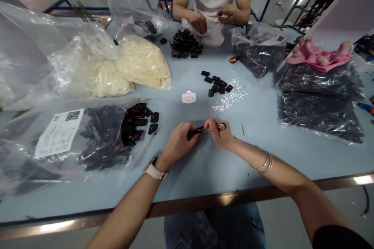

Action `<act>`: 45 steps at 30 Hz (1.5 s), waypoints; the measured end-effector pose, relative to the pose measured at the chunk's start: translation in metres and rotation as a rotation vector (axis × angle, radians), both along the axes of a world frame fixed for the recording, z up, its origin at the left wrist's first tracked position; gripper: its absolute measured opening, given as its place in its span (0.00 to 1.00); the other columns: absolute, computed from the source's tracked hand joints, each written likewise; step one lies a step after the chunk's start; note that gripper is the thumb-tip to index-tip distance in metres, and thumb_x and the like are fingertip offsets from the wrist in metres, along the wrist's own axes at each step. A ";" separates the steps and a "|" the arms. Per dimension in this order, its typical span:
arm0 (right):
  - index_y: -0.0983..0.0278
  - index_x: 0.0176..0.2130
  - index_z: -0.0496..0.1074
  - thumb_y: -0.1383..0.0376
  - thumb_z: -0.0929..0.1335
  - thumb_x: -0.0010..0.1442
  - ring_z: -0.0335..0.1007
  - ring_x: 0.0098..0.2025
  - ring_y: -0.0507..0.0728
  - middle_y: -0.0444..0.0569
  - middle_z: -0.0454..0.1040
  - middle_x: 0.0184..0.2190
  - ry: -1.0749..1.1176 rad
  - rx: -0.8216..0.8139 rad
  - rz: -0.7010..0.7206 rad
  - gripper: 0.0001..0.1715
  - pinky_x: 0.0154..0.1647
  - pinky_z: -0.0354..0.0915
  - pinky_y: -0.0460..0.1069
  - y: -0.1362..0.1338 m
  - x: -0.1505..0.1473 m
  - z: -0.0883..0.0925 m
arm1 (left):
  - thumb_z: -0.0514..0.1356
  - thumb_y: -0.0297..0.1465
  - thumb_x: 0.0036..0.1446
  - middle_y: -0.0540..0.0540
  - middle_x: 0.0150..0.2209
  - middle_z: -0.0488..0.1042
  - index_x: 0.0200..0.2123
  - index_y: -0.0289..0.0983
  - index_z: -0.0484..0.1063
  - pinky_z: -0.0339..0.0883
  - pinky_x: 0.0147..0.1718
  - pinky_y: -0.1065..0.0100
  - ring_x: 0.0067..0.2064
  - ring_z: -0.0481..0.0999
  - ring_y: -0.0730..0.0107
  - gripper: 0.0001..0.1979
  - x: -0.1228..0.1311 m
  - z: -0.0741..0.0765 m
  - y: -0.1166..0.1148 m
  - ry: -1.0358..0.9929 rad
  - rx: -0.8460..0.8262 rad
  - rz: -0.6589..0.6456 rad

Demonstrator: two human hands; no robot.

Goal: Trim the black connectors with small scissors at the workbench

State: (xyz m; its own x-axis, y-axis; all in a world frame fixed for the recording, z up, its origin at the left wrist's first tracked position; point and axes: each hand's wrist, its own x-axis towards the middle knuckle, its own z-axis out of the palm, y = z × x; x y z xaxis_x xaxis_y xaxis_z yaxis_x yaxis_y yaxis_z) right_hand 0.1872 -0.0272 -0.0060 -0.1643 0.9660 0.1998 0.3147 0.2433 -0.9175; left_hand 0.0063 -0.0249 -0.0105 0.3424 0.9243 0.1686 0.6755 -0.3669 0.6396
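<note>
My left hand (180, 141) is closed around a small black plastic piece (193, 134), partly hidden by the fingers. A slim tool that looks like tweezers (221, 127) is pinched in my right hand (221, 137), its tip up against the black piece. Just beyond my hands lies a scatter of tiny white slivers (230, 99). Beside them is a loose group of black plastic parts (220, 85), some with orange-red marks. A small white card-like piece (188, 97) rests left of these.
An open bag of black parts (102, 140) lies on the left, with bags of cream-coloured pieces (143, 62) behind. Filled bags (318, 113) are stacked at right under pink gloves (321, 56). Across the table a co-worker's hands (200, 23) work near a black heap (185, 43).
</note>
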 end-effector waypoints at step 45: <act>0.62 0.28 0.67 0.48 0.52 0.67 0.63 0.20 0.49 0.43 0.67 0.19 -0.074 0.069 -0.085 0.30 0.24 0.60 0.45 -0.005 -0.005 -0.003 | 0.59 0.31 0.54 0.47 0.28 0.72 0.28 0.39 0.67 0.66 0.32 0.64 0.33 0.72 0.64 0.04 0.000 0.000 0.000 0.000 -0.024 0.007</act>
